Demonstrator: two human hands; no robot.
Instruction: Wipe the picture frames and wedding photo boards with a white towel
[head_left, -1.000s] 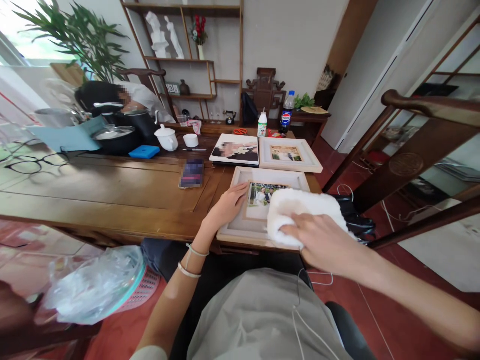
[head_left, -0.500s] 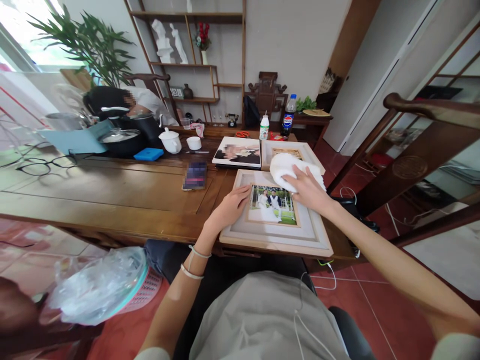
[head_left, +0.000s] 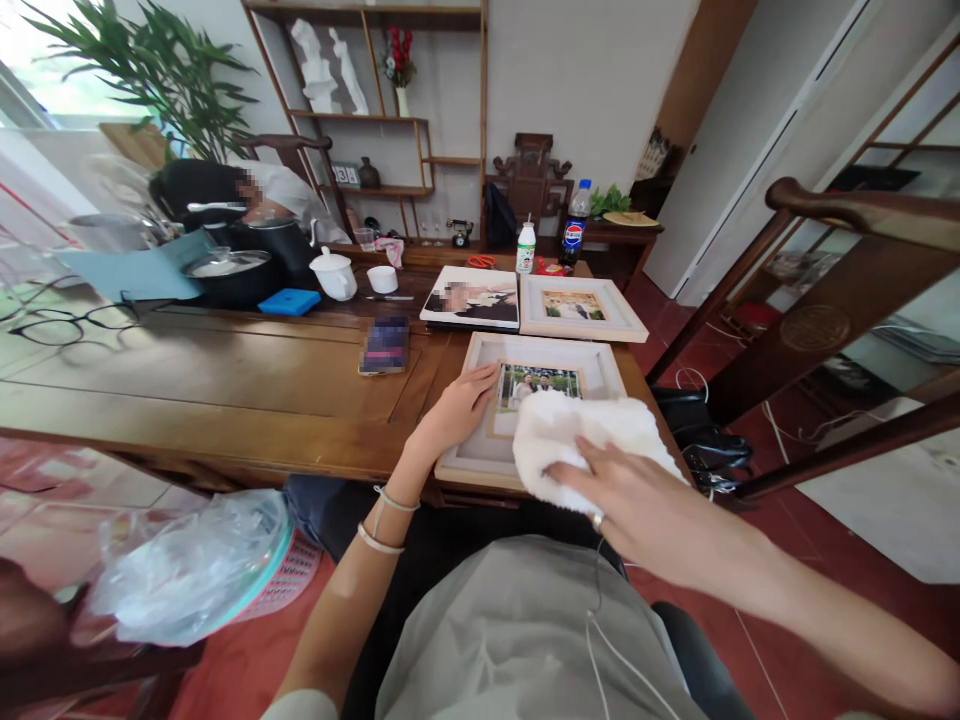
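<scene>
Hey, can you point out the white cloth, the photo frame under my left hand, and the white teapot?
White cloth (head_left: 592, 417): head view, on its uncovered upper part.
Photo frame (head_left: 538, 351): head view, on its pale inner border, far side.
White teapot (head_left: 334, 276): head view, on its rounded body.

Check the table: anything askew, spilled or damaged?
Nothing stands out: no spill or breakage shows. The white cloth in the right hand hides part of the near framed photo; can't judge there.
</scene>
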